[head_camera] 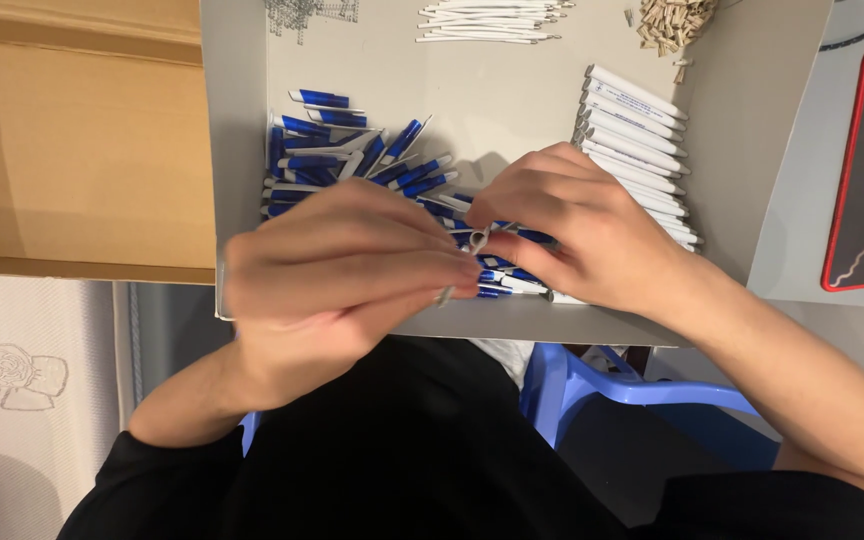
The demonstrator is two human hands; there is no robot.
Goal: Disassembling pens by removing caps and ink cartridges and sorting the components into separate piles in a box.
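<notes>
tray [237, 120] holds blue pen parts [352, 160], white barrels [637, 130]; left hand [337, 275], right hand [572, 225] grips pinched on small pen piece [479, 238].

Even bright overhead light, soft shadows under hands; slight motion blur at fingertips.

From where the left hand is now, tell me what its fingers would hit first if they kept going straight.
The left hand points rightward; its fingertips already meet the small pen part and the right hand pinching it. Depth is hard to judge.
</notes>
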